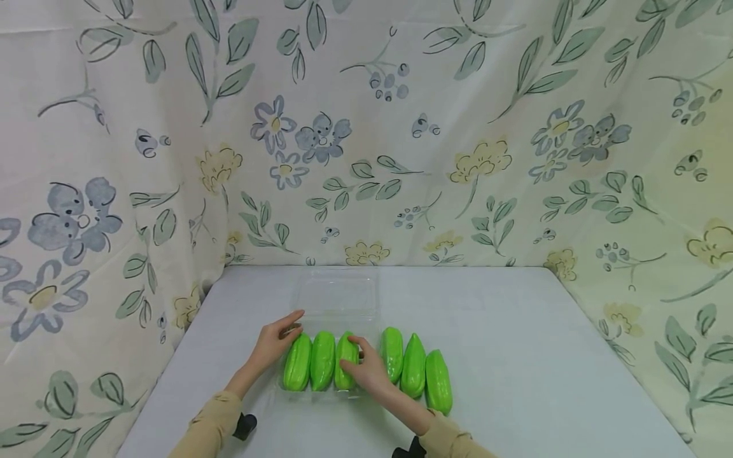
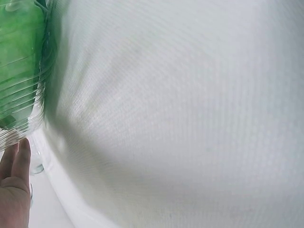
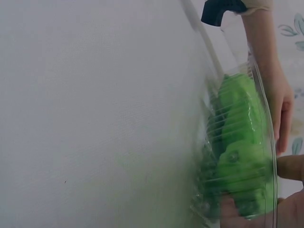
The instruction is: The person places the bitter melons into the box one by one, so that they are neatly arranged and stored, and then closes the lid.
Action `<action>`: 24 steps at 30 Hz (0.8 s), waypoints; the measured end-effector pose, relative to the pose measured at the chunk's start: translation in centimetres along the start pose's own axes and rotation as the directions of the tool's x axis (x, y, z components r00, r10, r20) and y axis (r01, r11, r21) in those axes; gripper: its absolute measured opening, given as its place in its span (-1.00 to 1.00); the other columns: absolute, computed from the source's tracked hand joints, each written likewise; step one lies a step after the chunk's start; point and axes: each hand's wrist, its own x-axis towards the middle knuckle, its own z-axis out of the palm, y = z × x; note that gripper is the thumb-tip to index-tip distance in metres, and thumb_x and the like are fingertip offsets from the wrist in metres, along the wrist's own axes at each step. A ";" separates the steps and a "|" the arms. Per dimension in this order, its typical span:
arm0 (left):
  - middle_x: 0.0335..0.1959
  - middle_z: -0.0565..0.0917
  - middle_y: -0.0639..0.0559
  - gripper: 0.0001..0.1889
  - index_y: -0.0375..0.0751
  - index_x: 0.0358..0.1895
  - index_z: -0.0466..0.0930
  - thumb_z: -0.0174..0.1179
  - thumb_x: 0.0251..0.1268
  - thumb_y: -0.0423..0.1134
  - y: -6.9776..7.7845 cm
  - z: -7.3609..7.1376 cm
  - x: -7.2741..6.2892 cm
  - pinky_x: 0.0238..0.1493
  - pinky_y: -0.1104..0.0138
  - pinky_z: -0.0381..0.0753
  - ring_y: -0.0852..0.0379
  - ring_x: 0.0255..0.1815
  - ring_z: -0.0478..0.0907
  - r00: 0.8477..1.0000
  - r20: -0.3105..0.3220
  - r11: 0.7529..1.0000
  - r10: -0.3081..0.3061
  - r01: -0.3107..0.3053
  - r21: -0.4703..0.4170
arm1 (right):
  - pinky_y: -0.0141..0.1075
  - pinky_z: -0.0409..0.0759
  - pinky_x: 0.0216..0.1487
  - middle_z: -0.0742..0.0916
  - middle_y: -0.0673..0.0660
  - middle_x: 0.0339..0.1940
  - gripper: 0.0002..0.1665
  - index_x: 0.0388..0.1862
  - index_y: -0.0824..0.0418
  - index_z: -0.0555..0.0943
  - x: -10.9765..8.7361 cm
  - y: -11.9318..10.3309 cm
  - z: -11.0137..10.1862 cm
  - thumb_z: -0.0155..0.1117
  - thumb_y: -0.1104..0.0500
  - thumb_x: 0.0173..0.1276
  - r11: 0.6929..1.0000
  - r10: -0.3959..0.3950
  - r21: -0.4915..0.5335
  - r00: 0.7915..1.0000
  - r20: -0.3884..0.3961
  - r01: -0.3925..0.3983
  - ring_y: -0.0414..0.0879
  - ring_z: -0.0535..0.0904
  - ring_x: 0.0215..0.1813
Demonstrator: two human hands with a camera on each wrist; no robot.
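A clear plastic clamshell box [image 1: 315, 395] lies on the table with its lid [image 1: 336, 296] folded back. Side by side in its base are three shiny green ridged gourds: a left one [image 1: 297, 362], a middle one [image 1: 323, 361] and a right one [image 1: 345, 375]. My right hand [image 1: 369, 370] grips the right gourd between thumb and fingers; the box wall partly covers it in the right wrist view. At the box's back left corner, my left hand [image 1: 273, 340] touches the edge with fairly straight fingers, which show beside the clear wall in the left wrist view.
Right of the box, three more green gourds lie on the white table: one [image 1: 392, 350] at the back, another [image 1: 413, 367] beside it, a third [image 1: 438, 381] nearest the front. A flowered curtain [image 1: 366, 140] hangs behind the table and along both sides.
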 end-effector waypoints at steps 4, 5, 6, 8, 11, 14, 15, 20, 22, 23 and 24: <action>0.27 0.48 -0.20 -0.55 -0.26 0.26 0.45 0.17 0.29 -0.37 0.0 0.1 0.0 0.07 0.16 0.67 -0.13 0.07 0.61 1.000 -0.003 1.000 0.007 -0.007 0.002 | -0.32 0.58 -0.33 0.56 0.37 0.14 -0.35 0.28 0.29 0.38 0.1 0.0 0.1 0.32 0.24 0.21 1.000 -0.005 -0.017 1.000 -0.008 0.005 0.11 0.52 -0.03; 0.28 0.48 -0.20 -0.55 -0.26 0.26 0.45 0.17 0.29 -0.38 0.0 0.1 0.0 0.07 0.17 0.67 -0.13 0.07 0.61 1.000 -0.002 1.000 0.007 -0.007 0.000 | -0.30 0.59 -0.32 0.56 0.37 0.14 -0.35 0.28 0.29 0.39 0.1 0.0 0.2 0.33 0.25 0.20 1.000 -0.002 -0.024 1.000 -0.008 0.001 0.13 0.52 -0.01; 0.28 0.48 -0.21 -0.55 -0.26 0.26 0.45 0.17 0.29 -0.38 0.0 0.1 0.0 0.07 0.16 0.67 -0.14 0.07 0.61 1.000 -0.003 1.000 0.007 -0.007 -0.005 | -0.28 0.60 -0.31 0.55 0.38 0.15 -0.35 0.28 0.30 0.39 0.1 0.0 0.2 0.33 0.26 0.19 1.000 -0.004 -0.029 1.000 -0.008 0.003 0.15 0.52 -0.01; 0.28 0.48 -0.21 -0.55 -0.27 0.26 0.45 0.17 0.29 -0.38 0.1 0.1 -0.1 0.07 0.15 0.67 -0.14 0.07 0.61 1.000 -0.003 1.000 0.006 -0.006 -0.007 | -0.25 0.61 -0.28 0.55 0.38 0.17 -0.34 0.28 0.30 0.39 0.1 0.1 0.3 0.33 0.26 0.19 0.999 0.001 -0.041 1.000 -0.006 -0.001 0.18 0.51 0.02; 0.28 0.47 -0.20 -0.55 -0.25 0.26 0.44 0.17 0.30 -0.38 0.1 0.1 0.0 0.08 0.15 0.66 -0.14 0.08 0.61 1.000 -0.001 1.000 -0.001 0.001 -0.011 | -0.22 0.63 -0.25 0.54 0.38 0.19 -0.35 0.28 0.29 0.39 0.1 0.2 0.4 0.33 0.26 0.20 0.999 0.003 -0.054 1.000 -0.004 -0.003 0.20 0.51 0.06; 0.28 0.48 -0.18 -0.55 -0.24 0.27 0.44 0.17 0.30 -0.37 0.1 0.1 0.0 0.09 0.15 0.66 -0.12 0.08 0.61 1.000 0.001 1.000 -0.010 0.010 -0.009 | -0.19 0.64 -0.23 0.54 0.37 0.20 -0.36 0.28 0.29 0.39 0.1 0.3 0.5 0.33 0.27 0.20 0.998 -0.005 -0.066 1.000 -0.007 0.005 0.22 0.51 0.07; 0.28 0.48 -0.17 -0.55 -0.24 0.27 0.44 0.17 0.30 -0.37 0.0 0.1 0.0 0.09 0.15 0.66 -0.12 0.08 0.61 1.000 0.001 1.000 -0.012 0.012 -0.007 | -0.18 0.64 -0.22 0.54 0.37 0.20 -0.36 0.27 0.29 0.39 0.1 0.3 0.5 0.32 0.27 0.20 0.997 -0.012 -0.073 1.000 -0.007 0.012 0.22 0.51 0.08; 0.28 0.48 -0.18 -0.54 -0.24 0.27 0.44 0.17 0.30 -0.37 -0.1 0.1 0.0 0.10 0.15 0.65 -0.12 0.08 0.61 1.000 0.000 1.000 -0.013 0.013 -0.008 | -0.05 0.65 -0.11 0.55 0.37 0.20 -0.36 0.26 0.30 0.40 0.1 0.3 0.6 0.33 0.26 0.20 0.993 -0.047 -0.110 0.999 -0.015 0.045 0.24 0.52 0.10; 0.29 0.47 -0.18 -0.55 -0.24 0.27 0.44 0.17 0.30 -0.37 -0.1 0.1 0.0 0.10 0.15 0.65 -0.12 0.08 0.61 1.000 -0.001 1.000 -0.013 0.013 -0.014 | 0.01 0.64 -0.06 0.55 0.37 0.20 -0.37 0.26 0.30 0.40 0.1 0.3 0.6 0.33 0.25 0.20 0.991 -0.055 -0.123 0.998 -0.017 0.052 0.26 0.52 0.11; 0.29 0.47 -0.18 -0.55 -0.24 0.27 0.44 0.17 0.30 -0.37 -0.1 0.1 0.0 0.10 0.15 0.65 -0.13 0.09 0.60 1.000 0.000 1.000 -0.013 0.013 -0.015 | 0.03 0.64 -0.04 0.55 0.37 0.20 -0.37 0.26 0.30 0.40 0.1 0.3 0.7 0.33 0.24 0.20 0.990 -0.058 -0.127 0.998 -0.017 0.055 0.26 0.52 0.11; 0.29 0.47 -0.18 -0.55 -0.24 0.27 0.44 0.17 0.30 -0.37 -0.2 0.1 0.0 0.10 0.16 0.65 -0.13 0.09 0.60 1.000 -0.001 1.000 -0.012 0.012 -0.015 | 0.05 0.64 -0.02 0.56 0.38 0.20 -0.37 0.26 0.30 0.40 0.1 0.4 0.7 0.33 0.24 0.20 0.990 -0.061 -0.130 0.998 -0.017 0.058 0.26 0.52 0.11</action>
